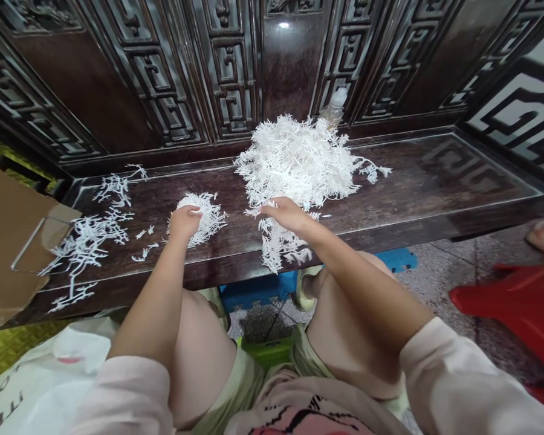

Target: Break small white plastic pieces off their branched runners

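My left hand [184,222] is closed at the left edge of a small heap of white plastic bits [208,222]. Its fingertips are hidden among the white, so what it grips does not show clearly. My right hand [284,214] pinches a small white plastic sprig [252,211] between thumb and fingers. It is just in front of a large pile of white branched plastic sprigs [294,160]. Below this hand, more sprigs hang over the bench's front edge [276,244].
Bare white branching stems [90,238] lie on the dark wooden bench [412,175] at left, near a cardboard box [18,235]. A clear bottle [334,107] stands behind the large pile. A white bag [58,374] is at lower left, a red stool [517,302] at right.
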### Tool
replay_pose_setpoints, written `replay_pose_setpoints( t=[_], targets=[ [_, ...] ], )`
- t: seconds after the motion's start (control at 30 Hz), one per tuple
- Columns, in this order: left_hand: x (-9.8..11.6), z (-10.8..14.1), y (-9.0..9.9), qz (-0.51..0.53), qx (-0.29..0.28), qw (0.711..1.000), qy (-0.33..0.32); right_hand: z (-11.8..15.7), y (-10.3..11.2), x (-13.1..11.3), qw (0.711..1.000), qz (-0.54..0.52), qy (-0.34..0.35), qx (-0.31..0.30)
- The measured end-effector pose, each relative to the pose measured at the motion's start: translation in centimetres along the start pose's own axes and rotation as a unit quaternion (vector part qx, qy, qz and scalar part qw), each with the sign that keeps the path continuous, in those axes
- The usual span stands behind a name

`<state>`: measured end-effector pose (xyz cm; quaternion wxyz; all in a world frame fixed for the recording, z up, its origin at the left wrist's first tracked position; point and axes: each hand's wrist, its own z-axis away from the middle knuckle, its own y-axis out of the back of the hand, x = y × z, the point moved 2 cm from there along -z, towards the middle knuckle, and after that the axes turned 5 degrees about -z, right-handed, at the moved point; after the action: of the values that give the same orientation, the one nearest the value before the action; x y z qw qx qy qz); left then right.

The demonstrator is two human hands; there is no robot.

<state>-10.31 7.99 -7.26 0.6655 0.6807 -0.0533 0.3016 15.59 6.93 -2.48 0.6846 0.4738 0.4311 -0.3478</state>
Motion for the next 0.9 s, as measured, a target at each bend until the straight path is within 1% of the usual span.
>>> replay_pose_setpoints(
  t=[0.03,0.07,0.13,0.17,0.2,0.23,0.27,0.33,0.37,0.4,0.43,0.5,0.63,0.73,0.8,0.9],
  targets=[
    [0.2,0.0,-0.2,-0.014,-0.007,1.000,0.003,-0.1,-0.4,0.0,1.000,0.008,0.014,-0.007],
    [0.4,0.1,-0.3,-0.031,0.000,0.999,0.006,-0.2,-0.8,0.0,0.999,0.017,0.031,-0.013],
    [0.9,0.4,-0.1,-0.048,0.030,0.998,-0.004,-0.3,-1.3,0.1,0.997,0.043,0.061,-0.021],
    [1.3,0.7,0.1,-0.033,0.032,0.999,-0.018,-0.3,-1.4,0.1,0.996,0.059,0.068,-0.025],
    [1.9,1.0,0.1,0.002,0.015,0.999,-0.036,-0.3,-1.5,0.1,0.994,0.072,0.071,-0.028],
    [2.7,1.5,0.1,0.051,-0.026,0.996,-0.061,-0.3,-1.5,0.1,0.994,0.083,0.071,-0.030],
    [3.7,2.1,0.0,0.105,-0.082,0.987,-0.092,-0.4,-1.5,0.1,0.993,0.091,0.071,-0.032],
    [5.8,3.5,-0.3,0.180,-0.180,0.954,-0.156,-0.4,-1.5,0.0,0.991,0.102,0.079,-0.034],
    [6.9,4.2,-0.4,0.191,-0.207,0.941,-0.187,-0.4,-1.5,-0.1,0.990,0.106,0.083,-0.034],
    [7.7,4.8,-0.5,0.187,-0.216,0.934,-0.214,-0.3,-1.5,-0.1,0.990,0.111,0.085,-0.037],
    [8.4,5.2,-0.6,0.175,-0.212,0.933,-0.234,-0.3,-1.5,-0.1,0.989,0.115,0.084,-0.041],
    [9.2,5.7,-0.6,0.147,-0.192,0.937,-0.252,-0.3,-1.5,0.0,0.988,0.119,0.078,-0.055],
    [9.0,5.8,-0.3,0.106,-0.175,0.940,-0.273,-0.3,-1.4,0.1,0.987,0.117,0.078,-0.074],
    [9.0,5.9,0.1,0.079,-0.135,0.937,-0.314,-0.3,-1.6,-0.3,0.986,0.117,0.105,-0.057],
    [9.4,6.0,0.1,0.064,-0.110,0.935,-0.331,-0.2,-2.0,-0.6,0.985,0.116,0.121,-0.046],
    [9.9,5.9,0.0,0.042,-0.096,0.932,-0.347,-0.1,-2.4,-0.8,0.984,0.125,0.123,-0.022]
  ],
)
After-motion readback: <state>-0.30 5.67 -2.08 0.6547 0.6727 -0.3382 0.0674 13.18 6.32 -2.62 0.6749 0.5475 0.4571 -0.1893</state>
